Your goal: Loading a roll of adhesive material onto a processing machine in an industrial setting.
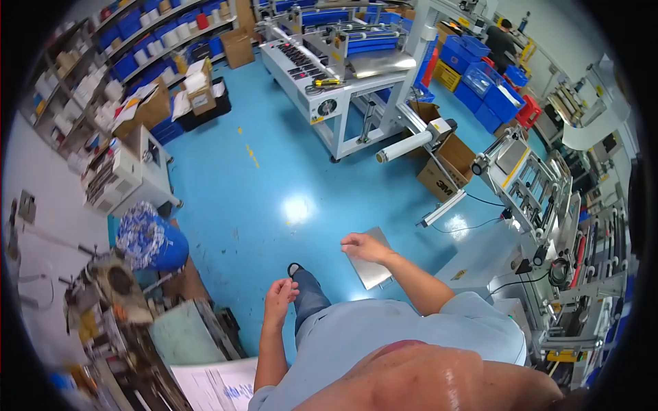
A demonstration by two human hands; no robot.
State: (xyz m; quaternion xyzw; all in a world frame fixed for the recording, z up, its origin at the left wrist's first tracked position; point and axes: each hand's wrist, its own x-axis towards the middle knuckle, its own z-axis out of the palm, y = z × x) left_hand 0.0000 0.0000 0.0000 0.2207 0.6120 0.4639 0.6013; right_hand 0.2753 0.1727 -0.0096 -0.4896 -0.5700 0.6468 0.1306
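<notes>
Colleague: Please tell me what is around you, beginning from the largest.

Me: The largest is the blue floor [229, 181], which spreads across my view. At twelve o'clock stands a white machine [340, 96] on legs, I suppose to bring its rollers to a comfortable working height.

Colleague: And the smaller things?

Me: Near nine o'clock there is a blue bin [173, 248], heaped with plastic scraps [140, 236]; probably it keeps them together in one place. Between two and three o'clock a cardboard box [449, 164] has its top unfolded, perhaps for easy dropping in.

Colleague: Where is the metal panel?

Me: The metal panel [372, 272] is at five o'clock, low down; whether it lies directly on the floor, I cannot tell.

Colleague: What about your hands?

Me: My right hand [364, 247] overlaps the panel's far part in view, fingers loosely bent, with nothing visible in it. My left hand [280, 295], at seven o'clock, is narrow, fingers softly curled, also without any visible object. Both look relaxed, maybe simply for balance.
</notes>
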